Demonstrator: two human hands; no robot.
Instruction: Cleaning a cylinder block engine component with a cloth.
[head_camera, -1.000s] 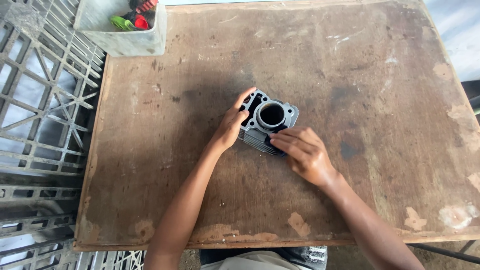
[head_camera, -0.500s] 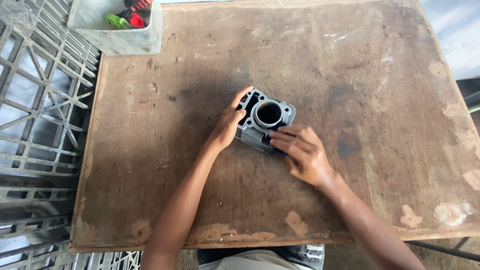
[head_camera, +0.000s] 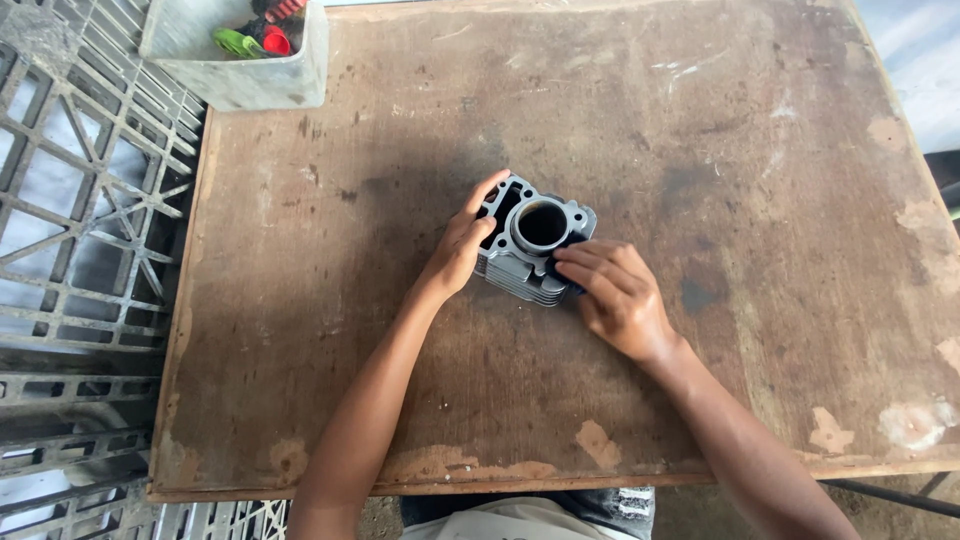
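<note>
Head cam, looking straight down: a grey finned engine cylinder block (head_camera: 532, 240) sits just above the middle of the frame on a worn brown wooden tabletop (head_camera: 760, 200), bore facing up. The left hand (head_camera: 462, 245) cups its left side, fingers curled together against the casting with the thumb up along the top edge, so it's bracing the block rather than lifting it. The right hand (head_camera: 612, 295) lies on the lower right corner, fingers pressed close together and flat on a small dark pad or cloth (head_camera: 562, 262); can't tell what that is, it's mostly covered. Looks to me like a rubbing or cleaning pass on the top mating face, near the bore. I'd say the next move needs steady pressure from the right fingers while the left keeps the block from sliding on the board. Around it: a pale plastic tub (head_camera: 245, 75) in the upper left of the frame with green and red bits inside, well apart from the hands, and grey plastic crates (head_camera: 80, 250) down the left edge. Nothing near the block gets in the way.
</note>
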